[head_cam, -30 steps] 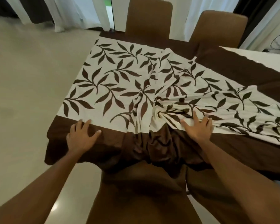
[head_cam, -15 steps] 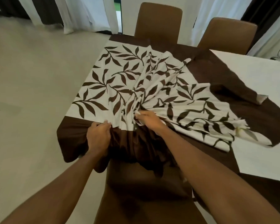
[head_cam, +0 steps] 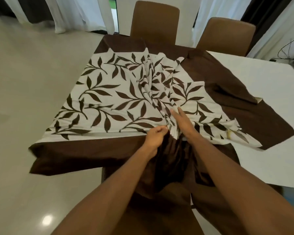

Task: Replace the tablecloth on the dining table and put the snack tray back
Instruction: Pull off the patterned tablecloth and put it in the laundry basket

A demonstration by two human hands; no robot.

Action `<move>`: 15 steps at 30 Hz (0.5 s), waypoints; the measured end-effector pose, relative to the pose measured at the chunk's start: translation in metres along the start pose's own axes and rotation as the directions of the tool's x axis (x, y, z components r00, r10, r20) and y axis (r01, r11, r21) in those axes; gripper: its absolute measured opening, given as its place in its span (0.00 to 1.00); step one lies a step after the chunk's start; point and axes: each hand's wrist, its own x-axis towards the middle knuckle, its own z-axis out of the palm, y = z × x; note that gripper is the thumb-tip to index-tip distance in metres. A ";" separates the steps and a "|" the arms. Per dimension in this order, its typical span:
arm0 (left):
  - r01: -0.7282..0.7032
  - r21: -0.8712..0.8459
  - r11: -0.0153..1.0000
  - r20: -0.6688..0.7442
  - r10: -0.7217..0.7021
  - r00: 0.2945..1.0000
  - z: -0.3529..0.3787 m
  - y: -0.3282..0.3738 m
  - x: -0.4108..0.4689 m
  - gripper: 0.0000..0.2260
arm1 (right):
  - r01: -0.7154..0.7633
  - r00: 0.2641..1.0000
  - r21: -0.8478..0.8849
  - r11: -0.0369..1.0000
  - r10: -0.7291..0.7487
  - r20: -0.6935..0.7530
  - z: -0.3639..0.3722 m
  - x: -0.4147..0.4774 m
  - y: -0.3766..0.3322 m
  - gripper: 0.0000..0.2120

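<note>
A cream tablecloth (head_cam: 109, 99) with dark leaf print and a wide brown border lies bunched over the left half of the white dining table (head_cam: 255, 82). Its folds gather toward the near edge in the middle. My left hand (head_cam: 155, 137) grips the gathered cloth at the near edge, fingers curled into the folds. Just right of it, my right hand (head_cam: 182, 119) lies on the bunched folds with straight fingers pointing away from me. The cloth's right corner lies turned over on the bare tabletop. No snack tray is in view.
Two brown chairs (head_cam: 155, 21) (head_cam: 225, 35) stand at the table's far side, before white curtains (head_cam: 85, 12). A third brown chair (head_cam: 159, 209) sits right below my arms. Shiny beige floor (head_cam: 24, 82) spreads to the left. Cables lie at the far right.
Both hands first lay spread apart on the cloth's near edge, then came together and gathered it. The cloth bunched leftward, baring more white table. My right hand now reaches forward over the folds.
</note>
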 end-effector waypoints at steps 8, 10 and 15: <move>-0.172 0.553 0.815 -0.099 0.270 0.958 -0.065 0.022 -0.022 0.04 | 0.128 0.960 -0.595 0.793 -0.250 -0.126 0.034 0.004 0.007 0.32; -0.139 0.746 0.651 -0.258 0.476 0.841 -0.109 0.033 -0.024 0.07 | 0.209 0.936 -0.534 0.819 -0.326 -0.134 0.035 0.001 0.009 0.25; 0.409 0.807 0.427 -0.570 0.377 0.730 -0.207 0.025 -0.031 0.29 | 0.191 0.949 -0.392 0.900 -0.272 -0.160 0.029 0.001 0.002 0.26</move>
